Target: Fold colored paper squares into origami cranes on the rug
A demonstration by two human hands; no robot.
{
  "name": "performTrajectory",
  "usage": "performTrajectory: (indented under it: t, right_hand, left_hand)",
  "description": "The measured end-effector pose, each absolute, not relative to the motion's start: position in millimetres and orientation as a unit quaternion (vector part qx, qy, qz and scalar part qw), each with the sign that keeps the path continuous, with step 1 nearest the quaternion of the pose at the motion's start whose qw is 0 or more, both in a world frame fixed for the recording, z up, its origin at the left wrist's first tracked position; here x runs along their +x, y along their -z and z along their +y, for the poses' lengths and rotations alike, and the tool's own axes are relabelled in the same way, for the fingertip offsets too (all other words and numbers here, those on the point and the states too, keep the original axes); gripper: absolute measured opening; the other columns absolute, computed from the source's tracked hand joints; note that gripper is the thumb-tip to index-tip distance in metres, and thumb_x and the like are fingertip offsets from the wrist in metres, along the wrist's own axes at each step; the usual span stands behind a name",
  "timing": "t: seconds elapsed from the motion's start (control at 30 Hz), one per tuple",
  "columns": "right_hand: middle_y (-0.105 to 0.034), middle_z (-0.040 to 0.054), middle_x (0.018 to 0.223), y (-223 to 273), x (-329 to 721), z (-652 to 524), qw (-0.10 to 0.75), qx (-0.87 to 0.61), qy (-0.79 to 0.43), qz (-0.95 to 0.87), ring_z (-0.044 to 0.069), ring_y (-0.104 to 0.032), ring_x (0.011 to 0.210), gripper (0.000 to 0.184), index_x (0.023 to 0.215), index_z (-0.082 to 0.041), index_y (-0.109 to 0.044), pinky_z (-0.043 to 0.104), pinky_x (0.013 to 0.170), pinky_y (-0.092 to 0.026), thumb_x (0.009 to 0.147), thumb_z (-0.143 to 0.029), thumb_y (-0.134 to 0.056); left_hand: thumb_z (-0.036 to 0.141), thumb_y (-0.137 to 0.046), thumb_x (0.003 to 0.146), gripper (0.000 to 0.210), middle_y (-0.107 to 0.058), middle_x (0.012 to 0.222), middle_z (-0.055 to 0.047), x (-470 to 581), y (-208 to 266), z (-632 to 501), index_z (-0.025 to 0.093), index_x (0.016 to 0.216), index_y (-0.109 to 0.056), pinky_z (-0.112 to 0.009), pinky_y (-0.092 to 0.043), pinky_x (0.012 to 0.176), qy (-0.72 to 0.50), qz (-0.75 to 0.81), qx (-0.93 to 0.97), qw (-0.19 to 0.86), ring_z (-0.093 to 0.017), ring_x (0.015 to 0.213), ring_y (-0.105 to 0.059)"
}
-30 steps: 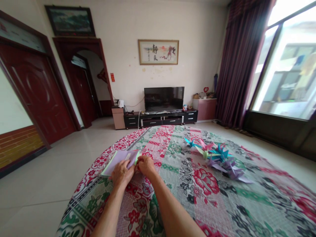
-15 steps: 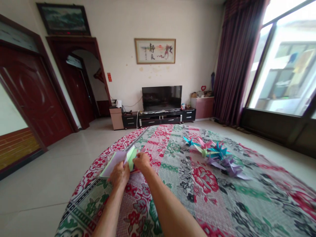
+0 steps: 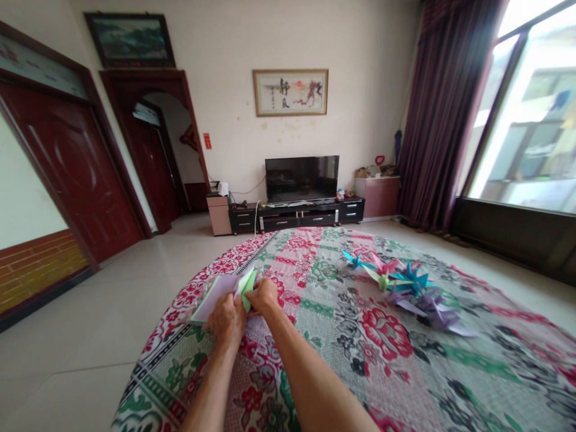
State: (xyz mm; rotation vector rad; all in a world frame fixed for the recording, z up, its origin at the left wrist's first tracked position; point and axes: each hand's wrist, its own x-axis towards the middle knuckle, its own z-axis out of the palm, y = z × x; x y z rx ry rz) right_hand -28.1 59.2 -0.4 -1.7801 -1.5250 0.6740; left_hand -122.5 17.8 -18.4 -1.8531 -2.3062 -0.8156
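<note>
A stack of square coloured paper (image 3: 215,295) lies at the left side of the table, lilac on top with a pale green edge showing. My left hand (image 3: 227,318) is closed on the stack, its fingers at the middle fold. Several sheets are lifted and bent up on the right, showing a light green sheet (image 3: 249,288) and a bit of blue. With fingers and thumb pressed together, my right hand (image 3: 264,295) grips the right edge of these raised sheets. My hands partly hide the lower side of the stack. Clear wrapping seems to lie around its left edge.
Folded paper cranes (image 3: 414,279) in blue, pink, green and purple lie grouped on the table's right half. A flowered cloth (image 3: 324,324) covers the round table. Beyond it stand a television (image 3: 302,179) on a low black cabinet (image 3: 288,221) and dark red doors (image 3: 76,156).
The whole view has shifted slightly, with the room and table now further right in the picture. Both hands stay at the paper, and the raised green sheets sit a little lower between them.
</note>
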Motion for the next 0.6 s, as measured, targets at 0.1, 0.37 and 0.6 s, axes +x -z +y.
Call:
performTrajectory:
  t: [0.1, 0.37, 0.6]
  right_hand:
    - [-0.070, 0.0061, 0.070, 0.0, -23.9, 61.4, 0.334, -0.689, -0.264, -0.587, 0.018, -0.065, 0.070, 0.018, 0.071, -0.017, -0.071, 0.019, 0.051, -0.041, 0.056, -0.014, -0.062]
    - [-0.070, 0.0033, 0.065, -2.1, -12.1, 62.6, 0.316, -0.689, -0.278, -0.591, 0.015, -0.064, 0.069, 0.020, 0.074, -0.018, -0.073, 0.016, 0.050, -0.039, 0.059, -0.013, -0.059]
    - [-0.070, 0.0057, 0.067, -2.6, -15.0, 60.9, 0.334, -0.687, -0.269, -0.587, 0.015, -0.063, 0.065, 0.019, 0.074, -0.016, -0.072, 0.018, 0.050, -0.038, 0.063, -0.013, -0.057]
  left_hand:
    - [0.031, -0.030, 0.091, 0.036, -0.065, 0.095, -0.012, -122.5, 19.6, 17.8, 0.013, 0.100, -0.060, -0.032, -0.041, 0.072, 0.279, -0.745, -0.604, 0.051, -0.024, 0.091, -0.060]
    - [0.030, -0.029, 0.091, 0.038, -0.067, 0.089, -0.012, -119.2, 19.2, 15.8, 0.012, 0.094, -0.062, -0.031, -0.041, 0.069, 0.289, -0.742, -0.603, 0.053, -0.023, 0.084, -0.062]
    - [0.036, -0.032, 0.090, 0.039, -0.067, 0.087, -0.011, -120.4, 23.8, 16.1, 0.015, 0.103, -0.062, -0.031, -0.042, 0.069, 0.298, -0.721, -0.621, 0.074, -0.024, 0.084, -0.062]
